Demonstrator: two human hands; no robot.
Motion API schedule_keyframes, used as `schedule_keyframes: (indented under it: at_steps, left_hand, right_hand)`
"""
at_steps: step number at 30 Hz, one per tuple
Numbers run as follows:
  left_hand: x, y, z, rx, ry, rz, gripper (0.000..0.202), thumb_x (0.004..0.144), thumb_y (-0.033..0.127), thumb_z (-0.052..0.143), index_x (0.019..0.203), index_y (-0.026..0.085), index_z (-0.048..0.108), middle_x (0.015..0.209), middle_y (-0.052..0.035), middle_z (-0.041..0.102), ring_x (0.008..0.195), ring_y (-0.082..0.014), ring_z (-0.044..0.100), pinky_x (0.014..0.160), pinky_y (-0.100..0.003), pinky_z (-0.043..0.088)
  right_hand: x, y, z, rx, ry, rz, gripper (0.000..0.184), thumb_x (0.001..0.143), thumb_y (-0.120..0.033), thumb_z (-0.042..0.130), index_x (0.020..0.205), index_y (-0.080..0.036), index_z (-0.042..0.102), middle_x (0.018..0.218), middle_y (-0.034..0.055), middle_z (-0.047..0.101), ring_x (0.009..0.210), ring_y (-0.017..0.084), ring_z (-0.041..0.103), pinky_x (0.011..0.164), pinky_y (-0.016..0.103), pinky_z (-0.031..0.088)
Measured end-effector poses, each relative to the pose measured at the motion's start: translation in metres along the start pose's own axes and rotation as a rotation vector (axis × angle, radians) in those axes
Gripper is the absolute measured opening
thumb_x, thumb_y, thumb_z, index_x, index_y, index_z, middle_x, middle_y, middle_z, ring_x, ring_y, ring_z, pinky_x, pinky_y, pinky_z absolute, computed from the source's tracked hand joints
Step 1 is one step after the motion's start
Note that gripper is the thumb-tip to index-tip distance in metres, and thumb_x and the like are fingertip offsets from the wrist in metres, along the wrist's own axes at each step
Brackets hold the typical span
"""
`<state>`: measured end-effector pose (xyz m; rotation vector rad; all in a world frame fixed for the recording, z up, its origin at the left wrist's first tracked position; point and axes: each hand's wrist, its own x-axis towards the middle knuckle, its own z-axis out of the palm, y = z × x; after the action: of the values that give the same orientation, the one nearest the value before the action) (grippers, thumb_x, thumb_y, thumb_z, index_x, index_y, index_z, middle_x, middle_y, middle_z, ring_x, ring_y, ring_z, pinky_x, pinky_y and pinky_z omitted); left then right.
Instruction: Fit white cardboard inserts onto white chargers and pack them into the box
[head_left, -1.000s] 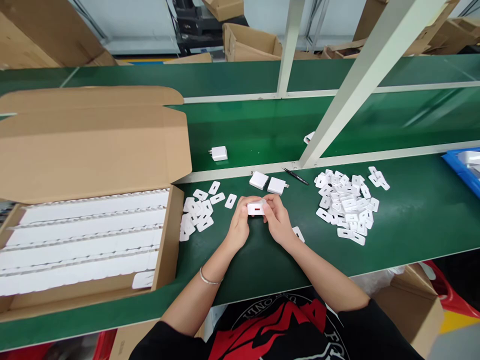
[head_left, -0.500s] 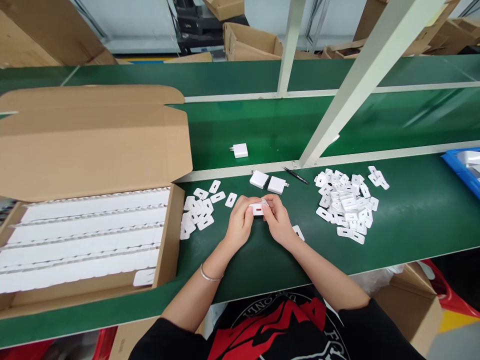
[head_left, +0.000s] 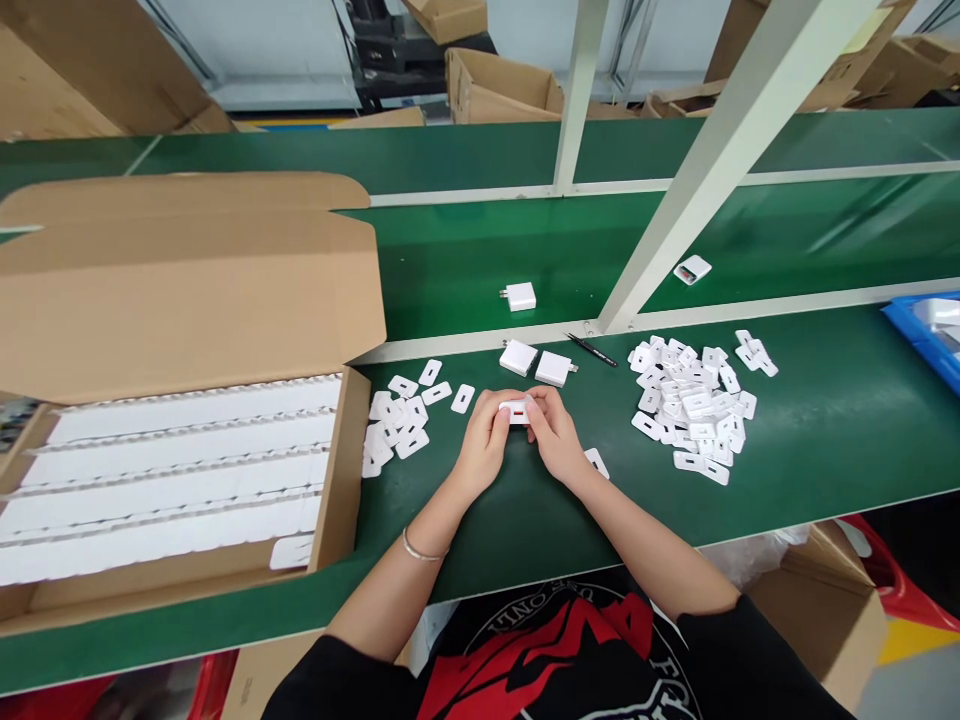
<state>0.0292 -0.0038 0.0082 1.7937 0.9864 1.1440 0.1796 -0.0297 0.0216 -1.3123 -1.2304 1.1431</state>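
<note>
Both hands meet over the green table and pinch one small white charger (head_left: 517, 411) with a red port slot facing me. My left hand (head_left: 484, 443) grips its left end, fingers curled. My right hand (head_left: 553, 436) grips its right end. Two more white chargers (head_left: 537, 363) lie just beyond the hands. A small white flat piece (head_left: 597, 463) lies by my right wrist. Several white flat pieces (head_left: 397, 420) are scattered left of the hands, and a larger heap of white pieces (head_left: 694, 405) lies to the right.
An open cardboard box (head_left: 334, 480) with rows of white trays fills the left. A black pen (head_left: 592, 351) lies by the white rail. On the belt beyond ride a white charger (head_left: 519, 296) and another charger (head_left: 691, 269). A slanted white frame post (head_left: 697, 170) crosses overhead. Blue tray (head_left: 926, 335) at the right edge.
The charger on the belt has travelled to the right, and a second one has come out from behind the slanted post. My hands stay together on the held charger, shifted slightly away from me.
</note>
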Motion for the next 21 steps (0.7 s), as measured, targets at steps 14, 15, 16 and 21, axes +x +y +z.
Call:
schedule_keyframes:
  at_steps: [14,15,16,21]
  left_hand:
    - [0.002,-0.010,0.001,-0.235,-0.062,-0.266,0.048,0.109,0.058,0.039,0.108,0.021,0.068,0.095,-0.0049,0.068,0.079,-0.0176,0.062,0.078,-0.033,0.054]
    - [0.002,-0.010,0.001,-0.237,-0.060,-0.267,0.048,0.108,0.059,0.039,0.109,0.021,0.068,0.095,-0.0050,0.068,0.079,-0.0176,0.061,0.078,-0.033,0.054]
    - [0.002,-0.010,0.001,-0.233,-0.060,-0.261,0.049,0.108,0.060,0.039,0.109,0.021,0.068,0.096,-0.0053,0.069,0.079,-0.0177,0.061,0.078,-0.033,0.054]
    - [0.003,-0.008,-0.001,-0.213,-0.106,-0.221,0.049,0.107,0.059,0.041,0.119,0.021,0.070,0.108,-0.0085,0.072,0.083,-0.0180,0.064,0.079,-0.033,0.056]
  right_hand:
    - [0.004,0.007,0.004,0.086,0.028,0.182,0.051,0.093,-0.075,0.056,0.086,-0.025,0.052,0.059,-0.0065,0.054,0.049,0.013,0.049,0.052,0.029,0.044]
    - [0.005,0.008,0.004,0.091,0.032,0.181,0.052,0.093,-0.076,0.055,0.085,-0.025,0.053,0.059,-0.0066,0.054,0.049,0.013,0.049,0.052,0.029,0.043]
    - [0.005,0.008,0.004,0.096,0.034,0.178,0.053,0.092,-0.077,0.055,0.086,-0.025,0.053,0.059,-0.0066,0.054,0.048,0.013,0.049,0.052,0.028,0.043]
    - [0.005,0.005,0.004,0.110,0.032,0.186,0.056,0.091,-0.079,0.055,0.085,-0.024,0.058,0.060,-0.0057,0.052,0.050,0.013,0.048,0.051,0.029,0.043]
